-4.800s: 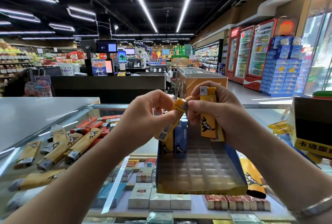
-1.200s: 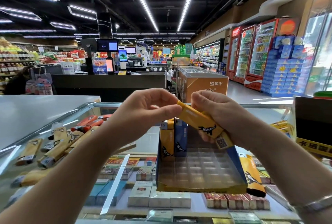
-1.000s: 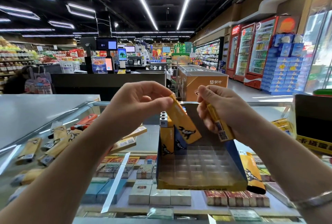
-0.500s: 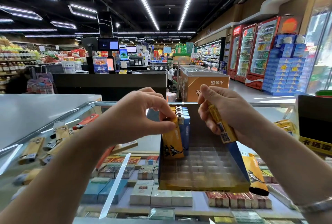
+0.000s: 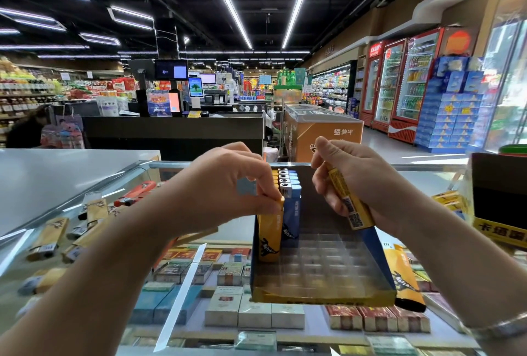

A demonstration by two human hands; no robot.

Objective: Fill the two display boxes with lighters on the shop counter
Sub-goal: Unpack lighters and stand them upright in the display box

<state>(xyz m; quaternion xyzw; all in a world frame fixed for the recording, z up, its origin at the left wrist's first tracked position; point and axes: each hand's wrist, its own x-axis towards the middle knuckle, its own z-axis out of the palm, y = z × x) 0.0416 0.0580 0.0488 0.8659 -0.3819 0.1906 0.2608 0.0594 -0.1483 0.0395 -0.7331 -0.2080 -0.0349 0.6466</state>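
Head view: only view, looks down over glass surface [image 5: 119, 184] in a shop.
Left hand [image 5: 225, 184]: fingers curled, pinching top of an upright yellow lighter [image 5: 269, 237].
Yellow lighter: stands in left column of display box [image 5: 322, 297], front of the yellow row, bottom in a slot.
Blue lighter [image 5: 292, 220]: upright just right of yellow lighter, touching it; more blue and yellow tops run in two rows behind.
Right hand [image 5: 362, 181]: fingers wrapped round a second lighter [image 5: 346, 201], yellow, tilted, barcode side facing camera, held above box's right rear.
Display box: sits on surface between the hands, blue sides, yellow front lip, clear grid insert; most slots hold nothing.
Box flap [image 5: 403, 278]: yellow, hangs off right side of box, black tip low.
Second box [image 5: 499, 201]: dark, yellow band with print, far right on surface, partly cut off.
Loose lighters [image 5: 94, 213]: yellow ones lying flat on surface at left, blurred; red lighter [image 5: 137, 193] lies behind them.
Cigarette packs [image 5: 253, 314]: in rows under the glass, below the box.
Bracelet [image 5: 502, 324]: on right wrist.
Background: checkout desk, chest freezer, drink fridges.
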